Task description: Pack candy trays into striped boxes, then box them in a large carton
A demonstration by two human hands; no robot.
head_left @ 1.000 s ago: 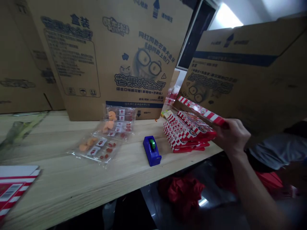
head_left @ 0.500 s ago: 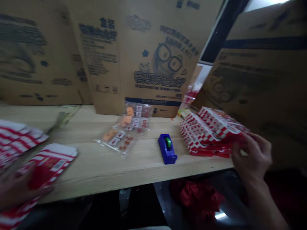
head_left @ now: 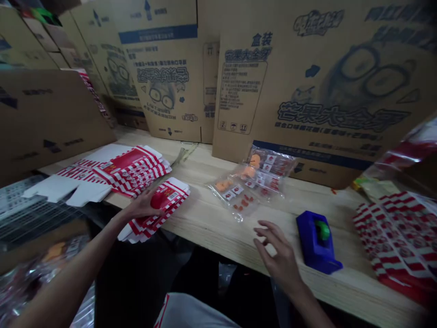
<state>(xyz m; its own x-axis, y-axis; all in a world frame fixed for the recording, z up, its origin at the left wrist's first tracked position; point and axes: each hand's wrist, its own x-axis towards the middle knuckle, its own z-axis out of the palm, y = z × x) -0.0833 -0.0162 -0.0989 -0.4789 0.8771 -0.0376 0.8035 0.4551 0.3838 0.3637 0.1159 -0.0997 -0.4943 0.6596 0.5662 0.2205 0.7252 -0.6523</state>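
While left hand [head_left: 147, 204] covers nearer cartons [head_left: 173, 195], grip unclear | right hand [head_left: 278, 253] splayed, apart | cartons' long axis points away, rightward

We list one stack of flattened cartons [head_left: 175, 193], red-and-white striped with white end flaps, the top one showing a barcode, lying skewed and jutting past the front edge of the table [head_left: 211, 234]. We list also several clear packets [head_left: 246, 186], lying flat and overlapping, holding orange pieces, small labelled sachets and reddish-brown bits.
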